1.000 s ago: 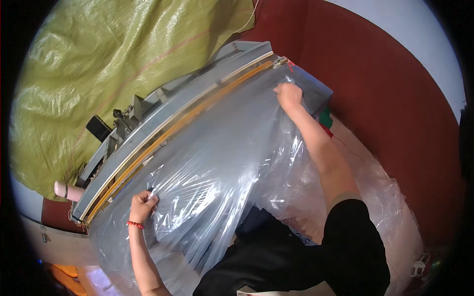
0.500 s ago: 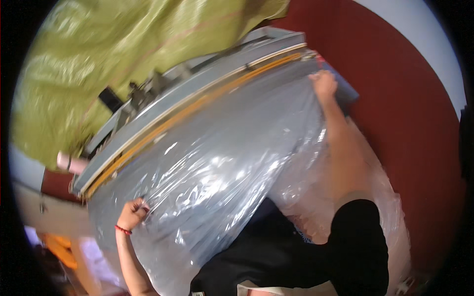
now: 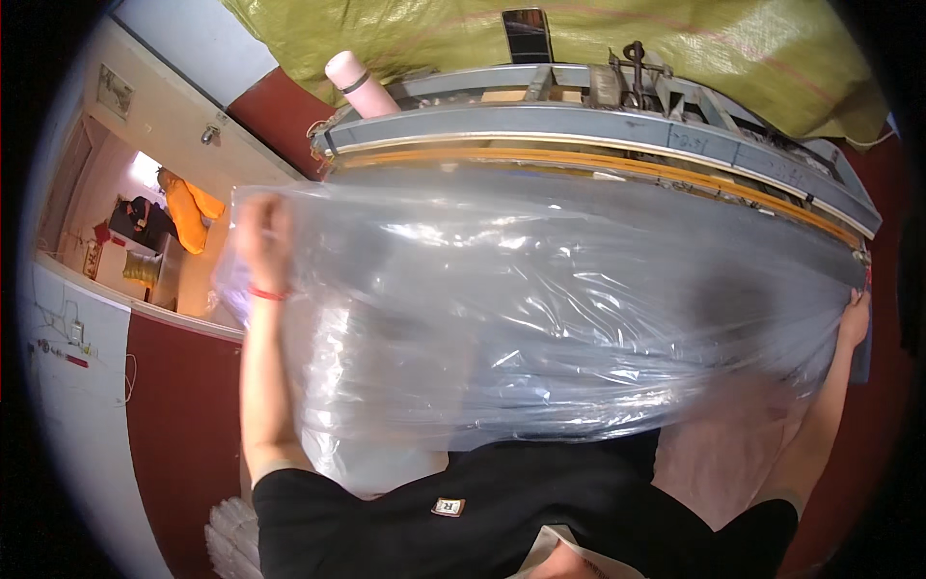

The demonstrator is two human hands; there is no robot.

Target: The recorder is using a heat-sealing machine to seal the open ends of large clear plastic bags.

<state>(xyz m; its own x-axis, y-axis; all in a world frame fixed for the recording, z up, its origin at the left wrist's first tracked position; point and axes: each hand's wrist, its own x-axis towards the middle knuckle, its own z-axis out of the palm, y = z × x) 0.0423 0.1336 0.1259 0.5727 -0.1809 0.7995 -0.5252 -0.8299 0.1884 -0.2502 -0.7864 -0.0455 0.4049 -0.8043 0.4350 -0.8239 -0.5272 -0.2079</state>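
A wide clear plastic sheet stretches between my two hands, wrinkled and shiny, over a grey surface. My left hand, smeared by motion, is raised at the sheet's left end with its fingers closed on the film. At the far right end, my right hand pinches the bunched edge of the sheet near the end of a long grey metal frame. An orange strip runs along that frame, just beyond the sheet's far edge.
Behind the frame hang yellow-green woven sheets, with a black phone against them. A pink bottle stands at the frame's left end, and a metal clamp sits on the frame. Leftward is an open doorway.
My left hand has lifted up and outward, drawing the sheet's left end wide. My view has turned leftward and levelled, so the doorway shows. The right hand still grips its edge.
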